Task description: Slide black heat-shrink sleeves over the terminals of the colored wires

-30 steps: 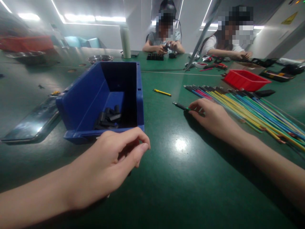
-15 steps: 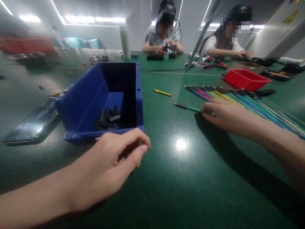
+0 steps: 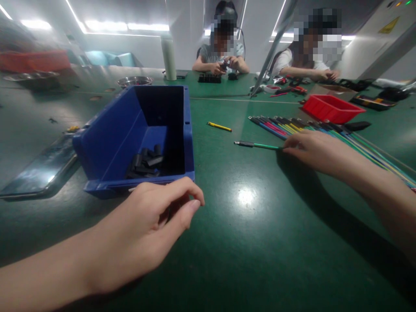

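A green wire (image 3: 264, 146) with a black sleeve and a metal terminal at its left end lies on the green table. Its right part runs under the fingers of my right hand (image 3: 312, 149), which are pressed together on it. At the front of a blue bin (image 3: 107, 138), my left hand (image 3: 159, 225) is curled with thumb and forefinger close together. A thin pale tip shows beside its knuckles; what the palm holds is hidden. Several short black sleeves (image 3: 146, 161) lie inside the bin. Behind my right hand is a row of coloured wires (image 3: 292, 125) with black ends.
A yellow pen-like piece (image 3: 220, 126) lies mid-table. Left of the bin is a phone (image 3: 39, 173). A red tray (image 3: 333, 108) stands beyond the wires, a metal bowl (image 3: 134, 81) behind the bin. Two people (image 3: 222, 56) sit across the table.
My right hand has shifted a little to the right along the green wire, so more of the wire shows. My left hand has hardly moved.
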